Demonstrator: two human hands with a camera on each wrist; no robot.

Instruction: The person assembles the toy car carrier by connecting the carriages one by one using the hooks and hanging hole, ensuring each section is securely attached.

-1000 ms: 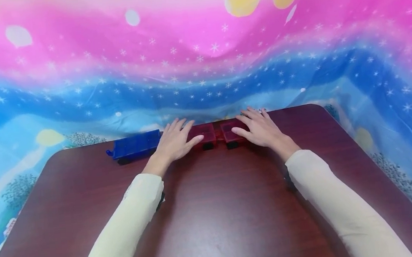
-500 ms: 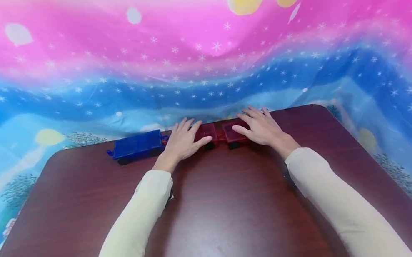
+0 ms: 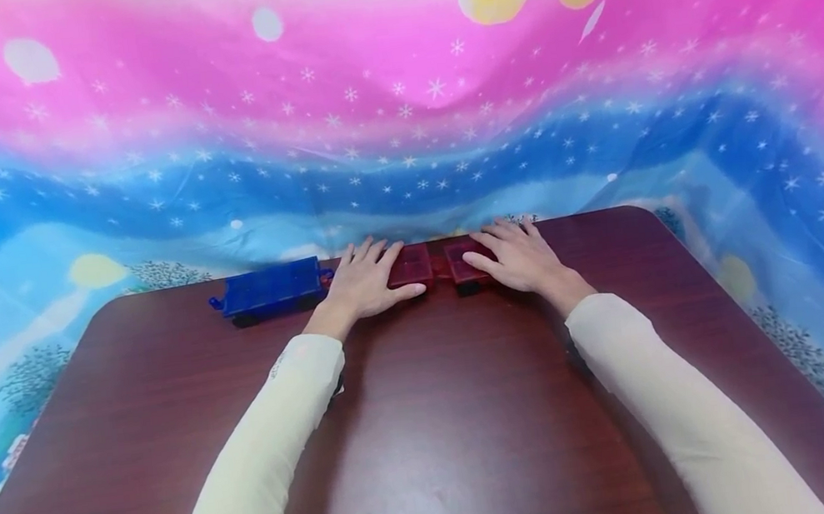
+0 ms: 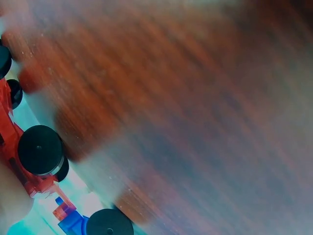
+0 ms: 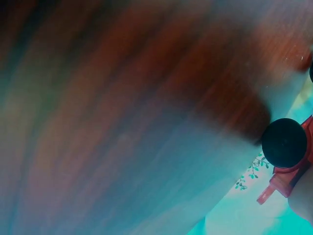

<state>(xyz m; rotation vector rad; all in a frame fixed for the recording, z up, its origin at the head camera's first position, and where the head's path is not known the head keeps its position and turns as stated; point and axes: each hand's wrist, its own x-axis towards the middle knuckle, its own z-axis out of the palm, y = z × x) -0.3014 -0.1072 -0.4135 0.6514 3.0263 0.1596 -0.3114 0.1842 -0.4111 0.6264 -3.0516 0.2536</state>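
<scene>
A row of toy train wagons stands along the far edge of the dark wooden table. At its left end is a blue wagon (image 3: 272, 288). Beside it my left hand (image 3: 364, 285) lies over a red wagon (image 3: 410, 265), thumb in front and fingers spread. My right hand (image 3: 524, 260) rests likewise over a second red wagon (image 3: 460, 259), partly hiding it. A red link joins the two red wagons. In the left wrist view, a blue coupling (image 4: 72, 221) meets a red one by a black wheel (image 4: 41, 150). The right wrist view has a red hook (image 5: 268, 193) hanging free.
The brown table (image 3: 429, 423) stretches toward me, its surface shiny. Right behind its far edge hangs a pink and blue cloth (image 3: 403, 174) printed with snowflakes, which also runs down both sides.
My left hand has shifted slightly right along the red wagon, uncovering the red coupling beside the blue wagon. My right hand stays almost where it was, and the wagons have hardly moved.
</scene>
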